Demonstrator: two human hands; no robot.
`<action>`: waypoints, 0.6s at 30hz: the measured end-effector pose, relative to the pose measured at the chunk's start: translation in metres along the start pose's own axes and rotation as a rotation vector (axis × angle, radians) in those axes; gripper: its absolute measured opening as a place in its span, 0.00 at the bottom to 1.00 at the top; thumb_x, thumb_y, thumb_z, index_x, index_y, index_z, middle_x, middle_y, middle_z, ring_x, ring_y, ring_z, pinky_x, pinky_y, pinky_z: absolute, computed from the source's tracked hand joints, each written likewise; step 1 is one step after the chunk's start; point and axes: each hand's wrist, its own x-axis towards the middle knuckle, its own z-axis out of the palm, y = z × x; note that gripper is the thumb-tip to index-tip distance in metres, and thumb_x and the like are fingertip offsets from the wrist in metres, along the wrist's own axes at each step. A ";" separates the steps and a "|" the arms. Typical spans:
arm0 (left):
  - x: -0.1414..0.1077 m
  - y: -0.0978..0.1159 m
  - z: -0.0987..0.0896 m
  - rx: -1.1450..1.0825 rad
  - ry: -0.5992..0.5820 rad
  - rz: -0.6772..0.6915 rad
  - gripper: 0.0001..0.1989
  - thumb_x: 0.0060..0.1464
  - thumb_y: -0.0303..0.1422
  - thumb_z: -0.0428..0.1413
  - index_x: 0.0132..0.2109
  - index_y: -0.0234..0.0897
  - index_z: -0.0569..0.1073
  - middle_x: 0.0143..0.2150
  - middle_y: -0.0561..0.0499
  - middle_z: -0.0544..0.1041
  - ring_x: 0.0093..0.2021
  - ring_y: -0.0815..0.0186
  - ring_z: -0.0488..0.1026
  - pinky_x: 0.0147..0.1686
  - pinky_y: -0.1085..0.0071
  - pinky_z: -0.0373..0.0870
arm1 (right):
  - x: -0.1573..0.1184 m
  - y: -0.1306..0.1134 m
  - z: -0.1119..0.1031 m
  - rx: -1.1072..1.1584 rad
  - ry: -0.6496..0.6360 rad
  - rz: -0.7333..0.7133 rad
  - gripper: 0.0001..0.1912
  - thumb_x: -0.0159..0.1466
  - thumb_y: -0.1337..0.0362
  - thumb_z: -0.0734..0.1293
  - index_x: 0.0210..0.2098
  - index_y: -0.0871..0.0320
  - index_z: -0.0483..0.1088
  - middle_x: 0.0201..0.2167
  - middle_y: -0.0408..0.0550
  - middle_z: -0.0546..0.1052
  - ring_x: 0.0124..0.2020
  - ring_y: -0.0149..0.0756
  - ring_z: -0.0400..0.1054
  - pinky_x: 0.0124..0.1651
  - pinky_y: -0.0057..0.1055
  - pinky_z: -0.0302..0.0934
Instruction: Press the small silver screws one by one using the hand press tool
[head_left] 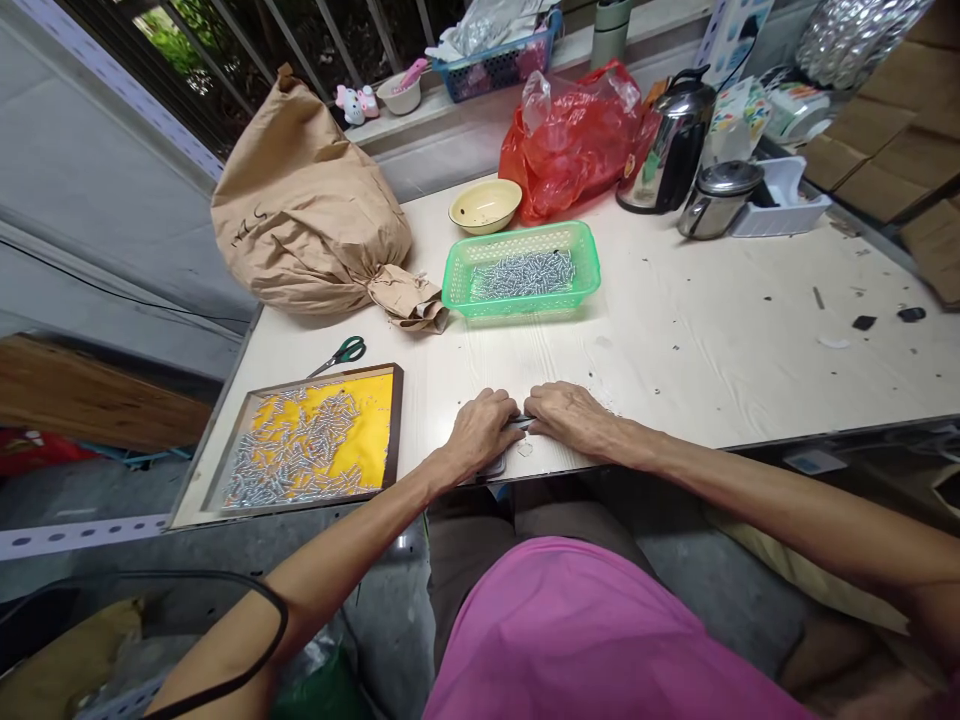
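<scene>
Near the table's front edge my left hand (482,430) and my right hand (568,418) meet over a small dark, flat item (520,422). Fingers of both hands are closed on its ends; its exact shape is mostly hidden. A tiny clear piece (525,449) lies just below it. To the left, a dark-framed tray (397,425) with a yellow bottom holds many small metal pins (322,440). Beyond my hands stands a green plastic basket (457,275) with more metal pins in it.
Green-handled scissors (350,349) lie behind the tray. A large brown paper sack (307,210) stands at the back left. Along the back are a yellow bowl (485,206), a red plastic bag (574,145), a steel kettle (667,140) and a steel pot (718,200).
</scene>
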 end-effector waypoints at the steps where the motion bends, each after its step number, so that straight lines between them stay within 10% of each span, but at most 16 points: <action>1: 0.000 0.001 0.000 -0.002 -0.003 -0.007 0.09 0.54 0.36 0.56 0.40 0.37 0.72 0.38 0.48 0.71 0.42 0.60 0.66 0.39 0.66 0.65 | 0.000 -0.001 0.000 0.002 -0.005 0.001 0.07 0.65 0.63 0.64 0.37 0.60 0.70 0.36 0.50 0.73 0.37 0.38 0.66 0.39 0.32 0.53; 10: -0.022 0.015 0.019 0.066 0.209 -0.077 0.21 0.55 0.35 0.55 0.55 0.34 0.65 0.52 0.41 0.69 0.52 0.54 0.66 0.49 0.58 0.67 | 0.000 0.019 -0.012 0.064 0.017 -0.071 0.23 0.59 0.50 0.68 0.46 0.61 0.70 0.41 0.55 0.70 0.43 0.43 0.63 0.42 0.34 0.56; 18: -0.047 0.059 0.067 -0.104 0.370 0.087 0.23 0.60 0.41 0.50 0.59 0.35 0.62 0.60 0.40 0.66 0.64 0.53 0.57 0.62 0.51 0.55 | 0.025 0.035 0.001 -0.005 0.154 0.016 0.08 0.65 0.63 0.63 0.37 0.59 0.72 0.38 0.52 0.73 0.42 0.41 0.62 0.41 0.34 0.51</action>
